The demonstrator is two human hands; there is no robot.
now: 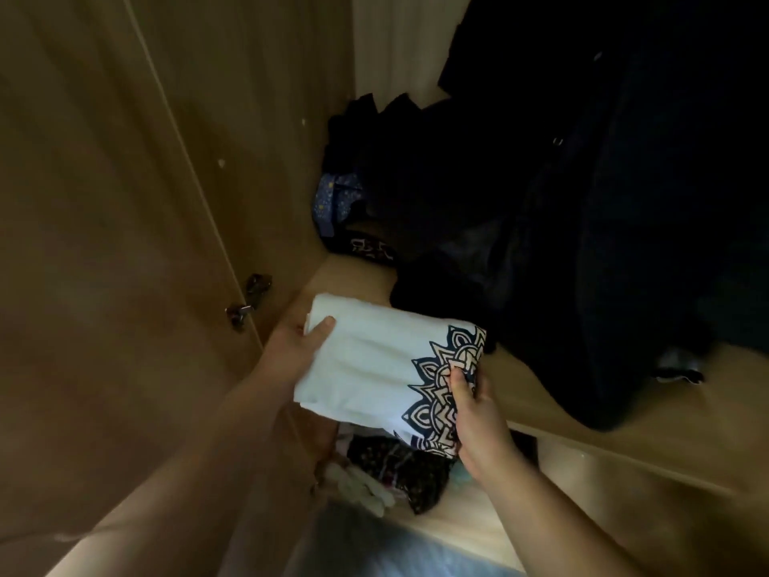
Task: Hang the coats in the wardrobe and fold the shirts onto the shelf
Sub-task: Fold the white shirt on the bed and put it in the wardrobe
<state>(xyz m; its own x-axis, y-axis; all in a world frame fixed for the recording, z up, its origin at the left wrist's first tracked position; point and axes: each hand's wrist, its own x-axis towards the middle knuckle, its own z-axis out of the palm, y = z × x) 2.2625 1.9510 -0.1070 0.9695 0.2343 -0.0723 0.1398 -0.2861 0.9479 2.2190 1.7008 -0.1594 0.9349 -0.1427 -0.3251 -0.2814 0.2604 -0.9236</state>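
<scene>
Wardrobe interior, dim light. Wooden side panel and open door (125,202) fill the left of the view; a hinge (249,299) sits low on the door edge. Dark hanging coats (603,202) take up the far right, hems draping onto the shelf (603,443). Small patterned items lie far back, detail unclear. Below the shelf, near side, loose dark floral clothing (399,468).

Folded white shirt (374,368) with a navy mandala print is over the left end of the shelf, just beside the coat hems, partly overhanging the near edge. Cannot tell whether it rests on the board yet.

Left hand (291,347): thumb on top, fingers underneath, gripping the shirt's left edge. Right hand (478,406): pinching the near-right printed corner.

Step judged: placing the folded shirt on the shelf. Next move calls for sliding it further in, keeping the fold flat and clear of the coats, then letting go.
</scene>
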